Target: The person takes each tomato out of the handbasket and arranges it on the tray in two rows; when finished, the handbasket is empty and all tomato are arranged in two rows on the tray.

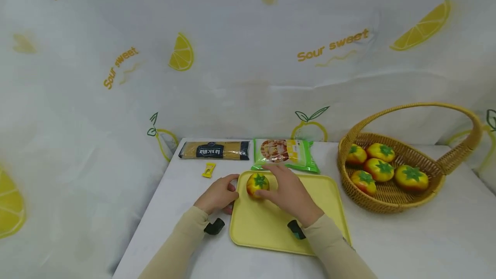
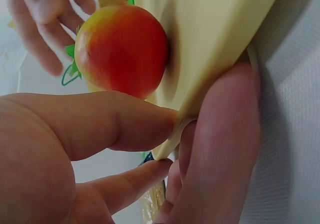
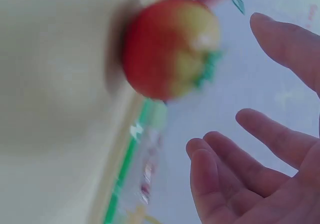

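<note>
A red-and-yellow tomato [image 1: 257, 185] with a green leafy top sits on the pale yellow tray [image 1: 267, 227], near its far left corner. My left hand [image 1: 218, 195] grips the tray's left edge; in the left wrist view the thumb [image 2: 125, 121] lies over the rim and other fingers are underneath. Over the tray, just right of the tomato, is my right hand [image 1: 288, 193]. Its fingers are spread and, in the right wrist view, stand apart from the tomato [image 3: 170, 49] with nothing held.
To the right stands a wicker basket [image 1: 391, 206] with a tall handle and several similar tomatoes [image 1: 379, 169] inside. Behind the tray lie a green-edged food packet [image 1: 284, 153] and a spaghetti pack [image 1: 215, 150]. A small yellow wrapped candy [image 1: 208, 169] lies left of the tray.
</note>
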### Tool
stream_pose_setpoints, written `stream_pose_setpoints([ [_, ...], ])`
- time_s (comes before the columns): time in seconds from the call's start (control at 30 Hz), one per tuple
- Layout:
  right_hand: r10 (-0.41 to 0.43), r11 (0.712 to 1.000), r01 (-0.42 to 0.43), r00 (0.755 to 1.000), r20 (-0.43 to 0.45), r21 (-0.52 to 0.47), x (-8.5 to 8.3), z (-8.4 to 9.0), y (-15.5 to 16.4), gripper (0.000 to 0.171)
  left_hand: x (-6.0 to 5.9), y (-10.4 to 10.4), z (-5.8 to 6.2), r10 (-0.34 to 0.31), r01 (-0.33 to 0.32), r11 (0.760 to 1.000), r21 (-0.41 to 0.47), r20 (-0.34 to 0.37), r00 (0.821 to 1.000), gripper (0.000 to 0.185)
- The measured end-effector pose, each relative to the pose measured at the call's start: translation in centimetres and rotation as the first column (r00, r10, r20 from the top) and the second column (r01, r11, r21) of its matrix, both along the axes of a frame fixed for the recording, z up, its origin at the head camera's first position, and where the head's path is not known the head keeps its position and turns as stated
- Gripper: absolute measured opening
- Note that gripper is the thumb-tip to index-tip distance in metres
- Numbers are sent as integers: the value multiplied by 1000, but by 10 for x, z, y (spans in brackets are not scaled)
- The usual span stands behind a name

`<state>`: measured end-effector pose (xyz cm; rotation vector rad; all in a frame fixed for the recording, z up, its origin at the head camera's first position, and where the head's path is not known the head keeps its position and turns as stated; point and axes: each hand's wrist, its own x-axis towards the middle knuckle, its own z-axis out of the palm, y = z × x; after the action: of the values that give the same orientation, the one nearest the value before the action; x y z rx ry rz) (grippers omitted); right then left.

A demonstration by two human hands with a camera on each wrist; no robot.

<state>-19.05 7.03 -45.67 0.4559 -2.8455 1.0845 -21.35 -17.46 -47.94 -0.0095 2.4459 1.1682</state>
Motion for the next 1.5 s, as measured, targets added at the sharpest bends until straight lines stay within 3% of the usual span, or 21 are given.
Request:
stream_pose_setpoints([
  [0.1, -18, 1000, 17, 999, -41, -13, 9, 15, 23, 68, 1, 1, -2, -2, 2, 1000, -3, -3, 1000, 67],
  [0.23, -19, 999, 23, 994, -104, 42, 23, 29, 55, 63, 3, -8, -5, 21, -21, 1000, -2, 1, 1000, 67],
  [0.43, -2, 992, 27, 981, -195, 123, 37, 38, 120, 47, 5, -20, -5, 43, -44, 999, -26, -13, 999, 68],
  [0.57, -58, 983, 94, 974, -221, 156, 38, 42, 171, 45, 6, -22, -4, 51, -51, 998, -33, -5, 999, 67],
  [0.73, -169, 953, 197, 976, -137, 230, 28, 44, 232, 62, 7, -21, -2, 53, -53, 998, -24, -12, 999, 67],
  [0.93, -223, 921, 216, 975, -14, 326, 11, 38, 283, 78, 10, -18, -3, 53, -53, 998, -26, -15, 998, 67],
  [1.2, -264, 894, 227, 963, 46, 386, 12, 24, 313, 83, 14, -12, -5, 29, -29, 999, -28, -6, 1000, 67],
  [1.5, -324, 855, 272, 945, 46, 441, 14, 25, 329, 83, 7, 0, -1, 6, -7, 999, -38, -30, 1000, 66],
])
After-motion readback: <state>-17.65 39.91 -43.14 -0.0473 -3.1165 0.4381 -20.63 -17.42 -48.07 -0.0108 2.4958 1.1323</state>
